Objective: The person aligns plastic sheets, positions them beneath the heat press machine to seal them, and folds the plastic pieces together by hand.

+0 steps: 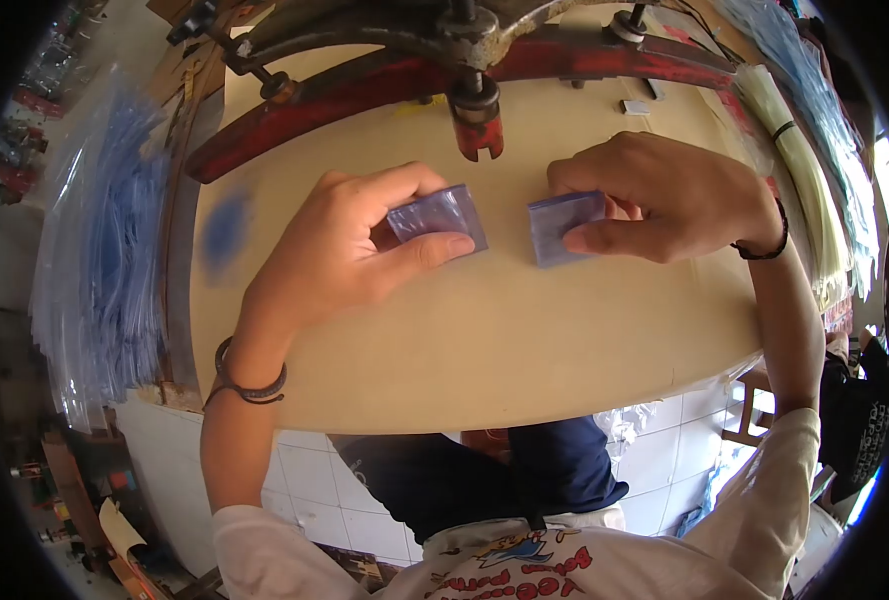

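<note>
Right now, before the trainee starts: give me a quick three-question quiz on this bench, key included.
1. True or false: the plastic piece in the left hand touches the bluish plastic piece in the right hand.
2. The long curved bar beyond the hands is: A) green B) red C) white
3. Fill in: the pale yellow strip bundle lies toward the person's ___ side.

Key: 1 false; 2 B; 3 right

Both hands (350, 235) (655, 200) pinching, apart

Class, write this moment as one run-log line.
left hand: holds bluish clear stack | right hand: holds similar stack | stacks: apart, above tan tabletop
</note>
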Demonstrator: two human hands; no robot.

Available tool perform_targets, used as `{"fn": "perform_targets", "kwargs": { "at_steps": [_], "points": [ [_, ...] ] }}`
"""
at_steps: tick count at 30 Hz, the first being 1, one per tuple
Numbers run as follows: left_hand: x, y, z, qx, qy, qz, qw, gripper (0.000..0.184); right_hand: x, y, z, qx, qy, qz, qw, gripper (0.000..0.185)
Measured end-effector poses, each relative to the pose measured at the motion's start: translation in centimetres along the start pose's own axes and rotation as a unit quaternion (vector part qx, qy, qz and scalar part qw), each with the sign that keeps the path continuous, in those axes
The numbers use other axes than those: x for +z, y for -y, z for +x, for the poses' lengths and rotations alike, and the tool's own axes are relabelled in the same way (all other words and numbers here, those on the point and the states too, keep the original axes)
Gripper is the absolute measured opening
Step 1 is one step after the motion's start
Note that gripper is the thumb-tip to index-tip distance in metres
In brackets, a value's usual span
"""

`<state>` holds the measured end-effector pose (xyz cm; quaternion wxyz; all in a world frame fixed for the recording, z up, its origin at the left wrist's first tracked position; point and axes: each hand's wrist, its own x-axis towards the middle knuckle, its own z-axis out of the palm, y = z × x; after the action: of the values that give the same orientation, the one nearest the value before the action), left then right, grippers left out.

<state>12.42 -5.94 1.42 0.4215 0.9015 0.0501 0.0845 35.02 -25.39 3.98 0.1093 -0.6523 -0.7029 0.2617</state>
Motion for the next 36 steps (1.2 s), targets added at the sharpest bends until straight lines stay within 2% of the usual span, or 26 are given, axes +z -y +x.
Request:
{"fn": "perform_targets", "kwargs": {
  "at_steps": [3,6,9,12,14,18,20,23,25,28,29,32,36],
  "points": [
    [-0.3,-0.2,0.0,0.011,0.0,0.054,0.998,0.016,0.5,-0.1,0.4,-0.042,-0.021,0.009,0.999,0.03],
    [0.7,1.6,0.5,0.173,-0.047,0.069,0.981,0.017,0.6,0.3,0.8,-0.055,-0.023,0.015,0.998,0.031],
    [0.4,1.1,0.4,0.23,-0.054,0.131,0.963,0.021,1.3,1.0,0.8,-0.078,-0.057,0.007,0.995,0.033],
    [0.6,1.1,0.1,0.217,-0.045,0.156,0.962,0.027,1.4,1.3,0.9,-0.101,-0.061,-0.014,0.993,0.03],
    [0.6,1.1,0.2,0.226,-0.042,0.163,0.96,0.027,2.0,1.0,0.9,-0.118,-0.079,0.014,0.99,0.03],
    [0.3,0.7,-0.1,0.195,-0.022,0.17,0.966,0.026,2.1,1.3,1.0,-0.114,-0.077,-0.008,0.99,0.033],
    [0.4,1.3,0.1,0.208,-0.037,0.137,0.968,0.023,2.3,1.3,1.2,-0.129,-0.093,-0.021,0.987,0.032],
    [0.5,1.5,0.2,0.187,-0.032,0.139,0.972,0.021,2.5,0.6,1.6,-0.153,-0.132,0.083,0.976,0.027],
    [0.8,1.2,0.2,0.153,-0.022,0.103,0.983,0.023,2.5,0.9,1.6,-0.128,-0.155,0.121,0.972,0.019],
    [0.5,0.8,-0.1,0.129,0.013,0.103,0.986,0.023,2.3,1.7,1.3,-0.105,-0.168,0.124,0.972,0.018],
    [0.6,0.9,0.0,0.152,-0.004,0.102,0.983,0.024,2.4,1.9,1.2,-0.098,-0.168,0.118,0.974,0.018],
    [0.6,1.3,0.0,0.121,0.027,0.095,0.988,0.023,2.3,2.4,1.1,-0.131,-0.175,0.065,0.974,0.02],
    [0.7,1.3,0.1,0.152,0.012,0.097,0.984,0.022,3.3,2.8,1.1,-0.102,-0.173,0.124,0.972,0.02]
  ]
}}
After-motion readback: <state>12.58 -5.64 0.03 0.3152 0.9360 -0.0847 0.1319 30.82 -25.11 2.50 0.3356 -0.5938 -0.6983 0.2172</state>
